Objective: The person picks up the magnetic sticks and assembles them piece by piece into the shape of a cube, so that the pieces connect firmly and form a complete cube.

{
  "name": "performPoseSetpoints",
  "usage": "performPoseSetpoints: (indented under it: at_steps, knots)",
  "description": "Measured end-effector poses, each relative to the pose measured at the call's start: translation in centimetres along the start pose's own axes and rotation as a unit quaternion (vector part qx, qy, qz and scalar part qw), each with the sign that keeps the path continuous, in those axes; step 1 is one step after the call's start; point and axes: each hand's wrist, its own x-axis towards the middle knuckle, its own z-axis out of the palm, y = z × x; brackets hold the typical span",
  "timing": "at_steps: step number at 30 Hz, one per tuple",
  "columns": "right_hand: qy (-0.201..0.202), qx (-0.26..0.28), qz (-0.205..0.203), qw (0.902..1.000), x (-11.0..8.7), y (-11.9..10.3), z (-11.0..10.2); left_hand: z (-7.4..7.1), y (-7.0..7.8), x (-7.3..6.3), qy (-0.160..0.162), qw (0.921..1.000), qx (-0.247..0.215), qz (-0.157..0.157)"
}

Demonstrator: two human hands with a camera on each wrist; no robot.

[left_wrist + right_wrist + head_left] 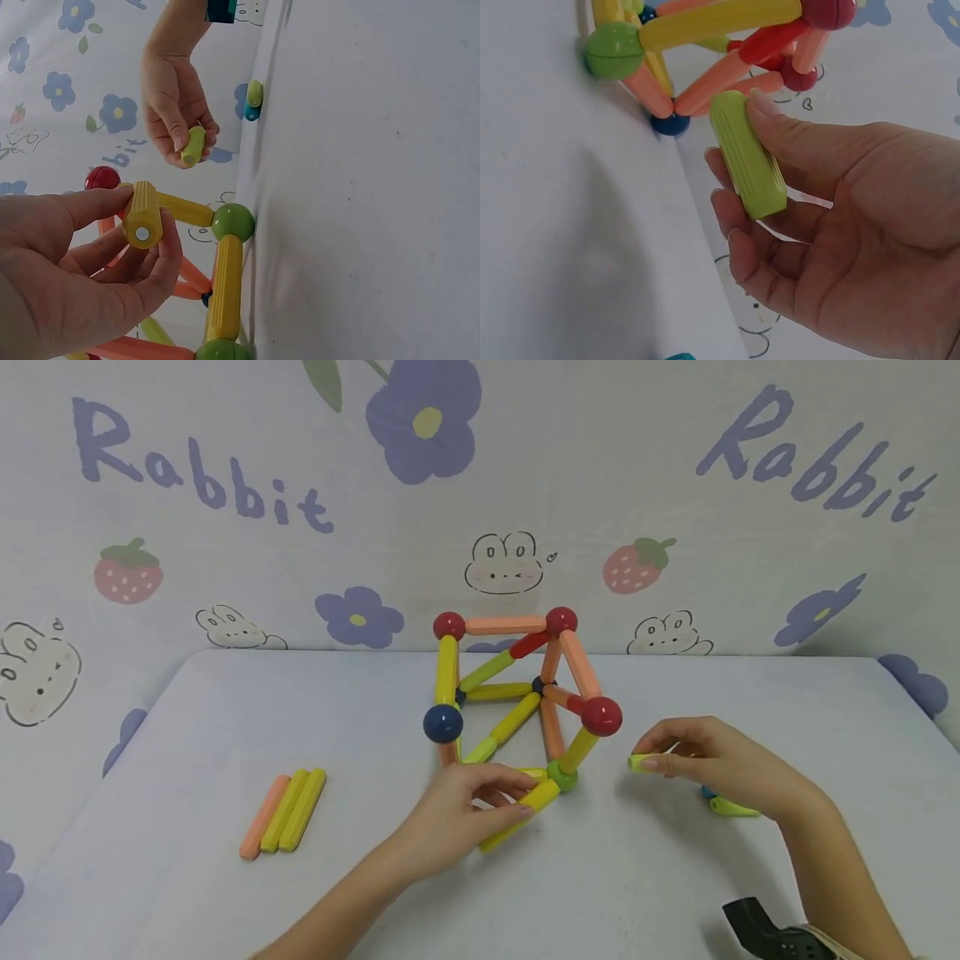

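My left hand (461, 810) pinches a long yellow magnetic rod (536, 803) in front of a frame built of rods and balls. In the left wrist view the round magnet shows at the near end of that yellow rod (142, 217). To the right of the frame, my right hand (708, 760) holds a short lime-green magnetic rod (748, 157) between thumb and fingers, above the table. The frame has red balls (602, 717), a blue ball (442, 724) and a green ball (562, 775), joined by yellow, orange, red and green rods. My left hand hides part of its lower front.
One orange rod (265, 817) and two yellow rods (302, 810) lie side by side on the white table (150, 893) at left. Under my right forearm lie a short green rod (733, 807) and a blue piece (707, 792). A printed cloth (247, 435) hangs behind.
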Motion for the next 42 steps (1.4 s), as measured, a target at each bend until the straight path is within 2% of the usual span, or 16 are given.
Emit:
performPoseSetpoints:
  at_steps: [4,9,16,27,37,42]
  knots:
    - [-0.017,0.011,-0.004,0.9998,0.2,-0.7,0.5,0.4,0.0,0.3,0.002,1.0,-0.004,-0.007]
    - [-0.045,0.041,-0.007,0.9981,0.4,-1.5,1.2,1.1,-0.1,0.6,0.001,0.9994,-0.011,-0.033]
    - [-0.085,0.061,-0.029,0.994,0.8,-2.1,2.3,2.0,-1.0,0.9,-0.014,0.9993,-0.027,-0.023]
    - [-0.122,0.091,-0.05,0.9872,1.1,-2.7,3.6,2.9,-1.4,0.7,-0.026,0.9976,-0.051,-0.038]
    - [-0.145,0.087,-0.046,0.9845,1.2,-2.9,4.1,2.7,-1.6,0.5,-0.027,0.9971,-0.065,-0.028]
    - [-0.132,0.082,-0.062,0.9859,1.0,-2.6,3.8,2.5,-1.8,0.5,-0.024,0.9971,-0.066,-0.031]
